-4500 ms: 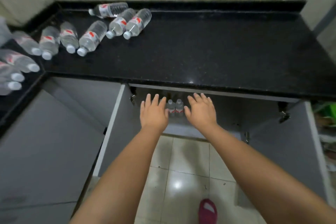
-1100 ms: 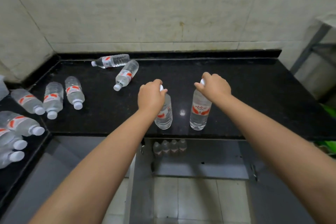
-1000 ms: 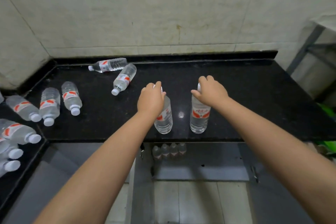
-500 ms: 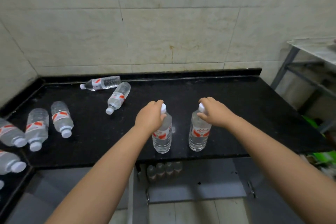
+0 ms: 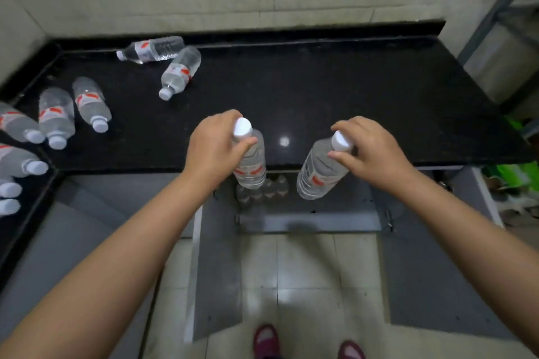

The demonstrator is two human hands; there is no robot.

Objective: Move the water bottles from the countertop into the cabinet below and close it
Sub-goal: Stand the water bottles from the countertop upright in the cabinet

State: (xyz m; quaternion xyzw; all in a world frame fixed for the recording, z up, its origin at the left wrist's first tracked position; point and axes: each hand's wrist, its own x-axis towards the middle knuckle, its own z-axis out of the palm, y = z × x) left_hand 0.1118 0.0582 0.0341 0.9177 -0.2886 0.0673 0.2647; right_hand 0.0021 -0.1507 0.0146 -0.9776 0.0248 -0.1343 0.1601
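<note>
black countertop [image 5: 335, 90], open cabinet [image 5: 306, 213] beneath. left hand [image 5: 214, 148] and right hand [image 5: 370, 151] each pinching one water bottle [image 5: 250, 166] by the neck, second bottle [image 5: 319, 172] tilted, past the countertop edge for lowering in. more bottles [image 5: 87, 105] lying at countertop's left.

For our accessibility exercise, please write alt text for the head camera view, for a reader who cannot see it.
A person's left hand and right hand each grip a water bottle by its neck, the left bottle and the right bottle, above an open cabinet that already holds several small bottles. More bottles lie on their sides on the black countertop.
</note>
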